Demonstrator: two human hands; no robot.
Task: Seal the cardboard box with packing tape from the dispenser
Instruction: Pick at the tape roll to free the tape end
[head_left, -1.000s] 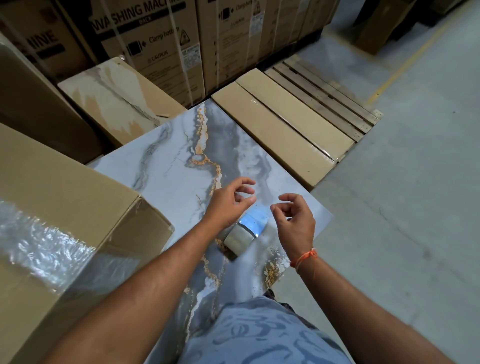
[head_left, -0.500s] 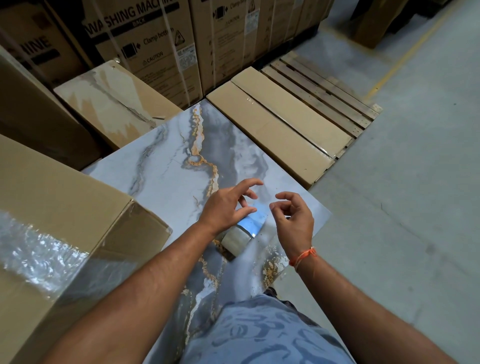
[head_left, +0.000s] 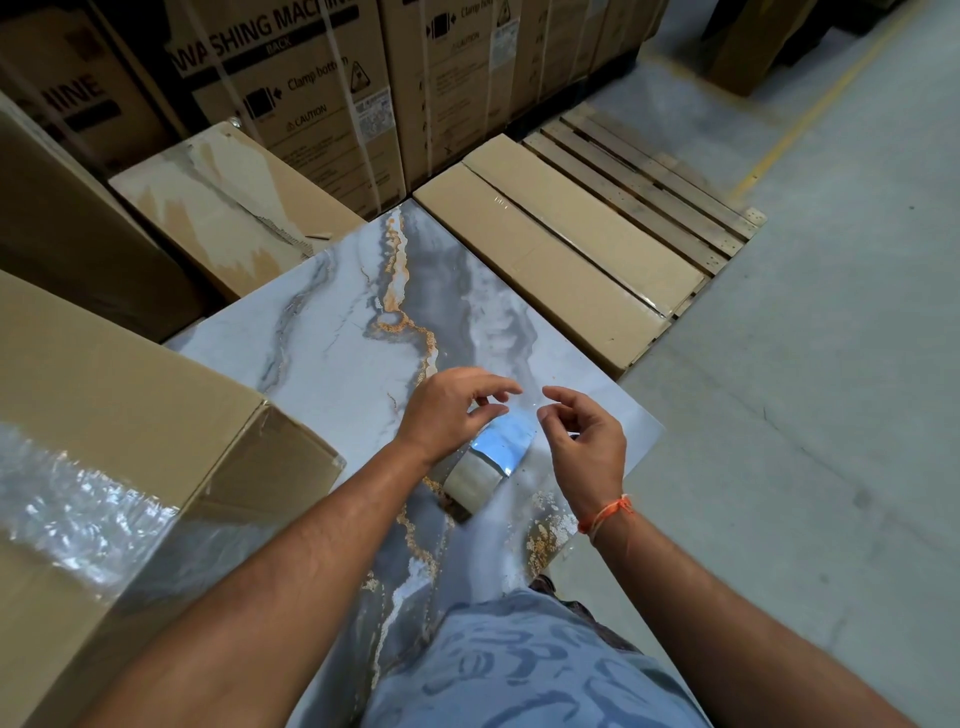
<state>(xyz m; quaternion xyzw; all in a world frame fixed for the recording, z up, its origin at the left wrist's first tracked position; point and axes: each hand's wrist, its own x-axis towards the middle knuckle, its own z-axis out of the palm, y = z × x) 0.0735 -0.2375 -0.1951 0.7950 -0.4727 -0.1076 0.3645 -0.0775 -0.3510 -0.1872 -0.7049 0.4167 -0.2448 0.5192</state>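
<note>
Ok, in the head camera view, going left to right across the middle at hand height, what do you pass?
Cardboard box → left hand → clear strip of tape pulled up from the tape roll → right hand → edge of the marbled slab → concrete floor.

The tall carton (head_left: 291, 98) at the back reads "WASHING MACHINE", cut off at the top edge, with "BACK" on a black bar, "Clamp bottom" and "CAUTION" lower down. The carton to its left (head_left: 67, 98) shows only "HINE". The next carton to the right (head_left: 457, 62) repeats "Clamp" and "CAUTION". The sticker print is too small to read.
</note>
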